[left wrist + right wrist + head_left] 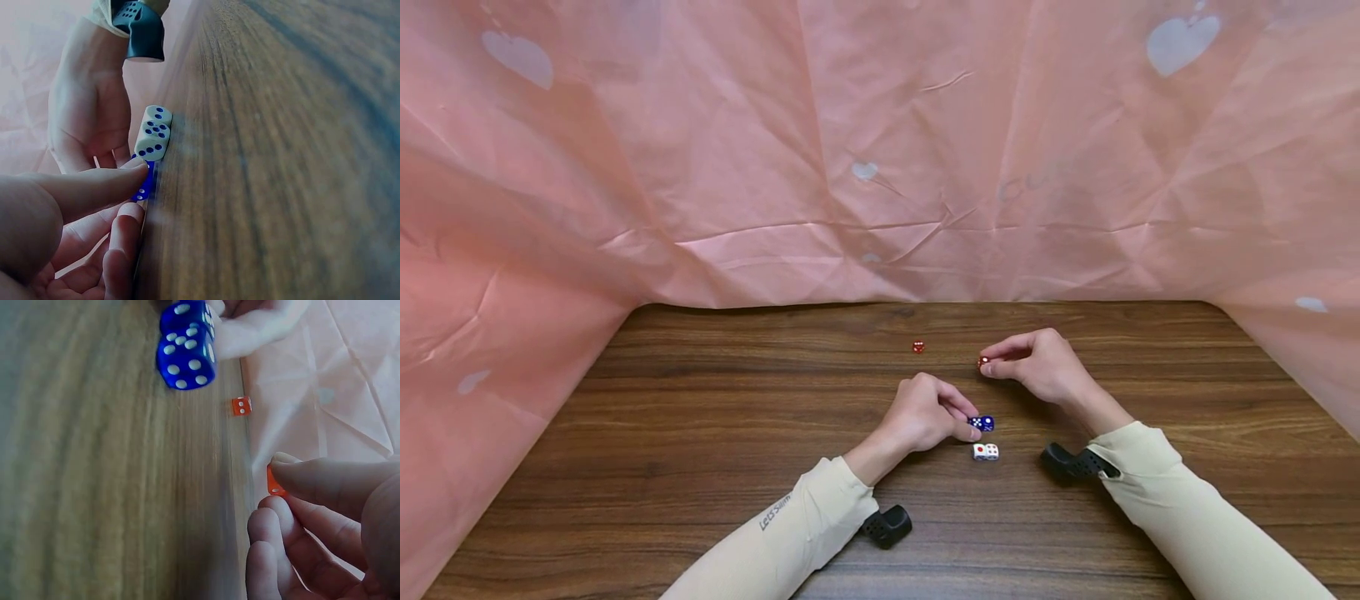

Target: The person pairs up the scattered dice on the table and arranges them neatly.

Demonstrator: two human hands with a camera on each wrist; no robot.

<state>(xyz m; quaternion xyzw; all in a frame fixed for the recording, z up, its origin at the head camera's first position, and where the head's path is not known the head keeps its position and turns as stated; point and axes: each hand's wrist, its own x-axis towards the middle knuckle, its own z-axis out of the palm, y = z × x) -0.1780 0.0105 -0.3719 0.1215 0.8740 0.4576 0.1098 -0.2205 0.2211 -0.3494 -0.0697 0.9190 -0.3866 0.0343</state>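
My left hand (921,414) pinches a blue die (976,422) between thumb and fingers. A second blue die (988,423) sits against its right side, and both show in the right wrist view as a blue pair (186,356). Farther back and to the right, my right hand (1041,367) grips a red die (982,363) by thumb and fingertips; part of this die (274,480) peeks out beneath the thumb in the right wrist view. Another red die (918,347) lies alone on the table, left of the right hand.
Two white dice (986,452) stand side by side just in front of the blue pair. Everything rests on a brown wood-grain table (700,433). Pink cloth (880,150) hangs along the back and sides. Black wrist devices (887,527) are strapped near both cuffs.
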